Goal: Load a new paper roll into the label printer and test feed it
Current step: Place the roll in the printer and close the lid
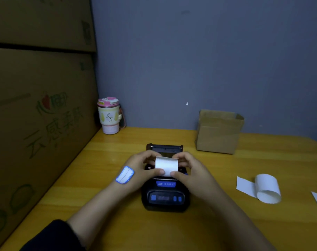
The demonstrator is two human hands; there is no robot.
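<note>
So both hands, left hand (142,166) and right hand (185,169), pinch the paper roll (166,164) over the open label printer (165,192), probably not seated yet, lid-closing and test feed left.

The scene is dim and bluish, with soft, even light and faint shadows. The cartons (36,105) at left sink into murk. Wide-angle bending curves the counter (281,160) edges. Detail is soft; the printer (165,196) display blurs.

Left of the printer (165,194) I've got stacked cartons (36,115) walling me in; right side's open till the loose paper curl (267,189).
</note>
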